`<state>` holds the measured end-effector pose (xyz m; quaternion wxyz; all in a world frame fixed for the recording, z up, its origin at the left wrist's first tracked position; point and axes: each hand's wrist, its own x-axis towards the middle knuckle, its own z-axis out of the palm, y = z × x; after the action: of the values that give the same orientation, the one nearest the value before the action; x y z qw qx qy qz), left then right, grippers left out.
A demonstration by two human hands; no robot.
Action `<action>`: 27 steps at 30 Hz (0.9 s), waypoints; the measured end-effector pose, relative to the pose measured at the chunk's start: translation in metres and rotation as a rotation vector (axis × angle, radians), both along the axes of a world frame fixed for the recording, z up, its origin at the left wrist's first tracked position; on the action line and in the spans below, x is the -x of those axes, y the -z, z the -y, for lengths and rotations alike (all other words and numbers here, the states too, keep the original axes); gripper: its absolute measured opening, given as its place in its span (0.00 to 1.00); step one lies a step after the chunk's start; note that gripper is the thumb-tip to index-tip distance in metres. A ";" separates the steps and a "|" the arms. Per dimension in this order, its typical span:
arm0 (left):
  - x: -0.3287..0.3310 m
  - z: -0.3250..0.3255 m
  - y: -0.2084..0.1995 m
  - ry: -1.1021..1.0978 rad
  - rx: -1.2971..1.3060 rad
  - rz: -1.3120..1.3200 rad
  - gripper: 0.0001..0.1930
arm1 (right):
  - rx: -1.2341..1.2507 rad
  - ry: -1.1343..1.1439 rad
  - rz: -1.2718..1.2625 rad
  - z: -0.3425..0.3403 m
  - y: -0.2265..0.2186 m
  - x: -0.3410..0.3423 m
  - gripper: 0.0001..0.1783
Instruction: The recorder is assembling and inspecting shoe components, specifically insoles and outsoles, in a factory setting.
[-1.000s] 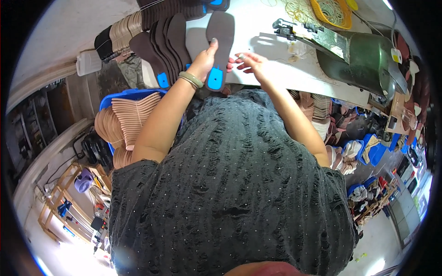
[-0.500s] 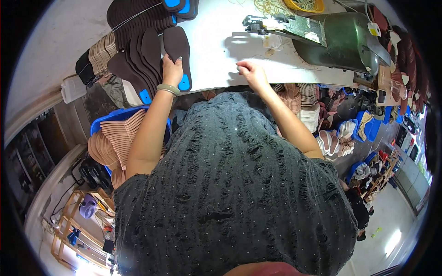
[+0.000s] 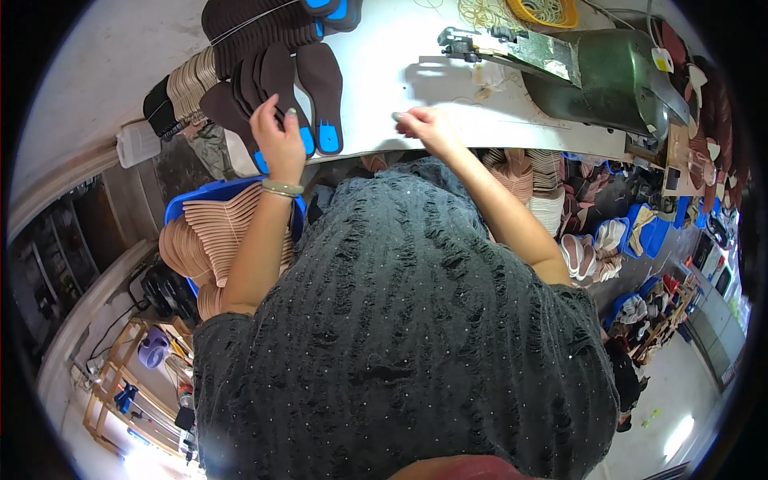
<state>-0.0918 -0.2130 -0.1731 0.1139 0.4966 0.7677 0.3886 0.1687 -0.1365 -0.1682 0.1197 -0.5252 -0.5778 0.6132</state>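
Observation:
Dark brown insoles with blue heel patches lie fanned on the white table at the left, overlapping. One such insole (image 3: 321,84) lies flat at the right end of the fan. My left hand (image 3: 280,148) is over the heel ends of the fanned insoles (image 3: 276,72), thumb and fingers apart, gripping nothing; whether it touches them I cannot tell. To the right, my right hand (image 3: 430,130) hovers above the table near its front edge. Its fingers are curled together, and anything between them is too small or hidden to see.
Tied stacks of dark insoles (image 3: 260,36) and beige insoles (image 3: 192,82) stand at the back left. A green machine (image 3: 596,80) with a metal arm sits right, near a yellow basket (image 3: 570,11). Below the table's left end is a blue bin (image 3: 180,210) of beige insoles.
My left hand has let go of the rightmost insole and moved left and nearer me, over the fan. My right hand stays about where it was, fingers still curled. The view has shifted slightly.

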 end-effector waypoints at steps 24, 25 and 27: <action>0.019 0.040 0.015 -0.321 -0.069 0.720 0.19 | 0.066 -0.427 -0.066 0.000 0.036 0.170 0.35; 0.017 0.035 0.004 -0.318 -0.070 0.721 0.19 | 0.012 -0.440 -0.237 0.007 0.034 0.162 0.29; 0.014 0.022 -0.018 -0.163 0.012 1.094 0.20 | 0.002 -0.491 -0.341 0.018 0.009 0.139 0.24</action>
<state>-0.1057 -0.2353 -0.1551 0.4686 0.1605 0.6347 0.5932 0.0292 -0.1541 -0.1776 0.0629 -0.2593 -0.6584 0.7038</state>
